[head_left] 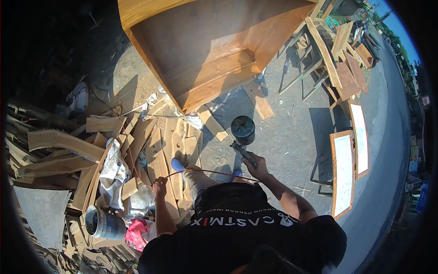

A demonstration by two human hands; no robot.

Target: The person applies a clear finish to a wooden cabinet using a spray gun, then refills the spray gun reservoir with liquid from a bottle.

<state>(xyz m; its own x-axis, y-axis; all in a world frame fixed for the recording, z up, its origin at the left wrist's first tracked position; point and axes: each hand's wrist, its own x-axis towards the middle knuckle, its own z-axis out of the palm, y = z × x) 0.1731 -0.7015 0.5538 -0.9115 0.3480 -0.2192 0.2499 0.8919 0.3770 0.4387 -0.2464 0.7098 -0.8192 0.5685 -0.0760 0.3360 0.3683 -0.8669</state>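
My right hand (258, 167) is closed around the grip of a spray gun (243, 153), its nozzle end pointing forward and left. In my left hand (159, 187) is a thin red hose (210, 171), which runs across the front of my body toward my right side and also trails off over the wood at the left. Just ahead of the spray gun a dark bucket (242, 128) stands on the ground. Beyond it is a large wooden cabinet (219, 59) with an open front and varnished orange-brown boards; shadow covers part of its inside.
Offcuts and planks (64, 146) heap up at the left, with a white cloth (113, 169), a tipped bucket (104, 223) and a pink bag (138, 234). Framed white panels (342, 173) stand at the right. Wooden trestles (315, 68) hold boards at the far right, beside a road (392, 150).
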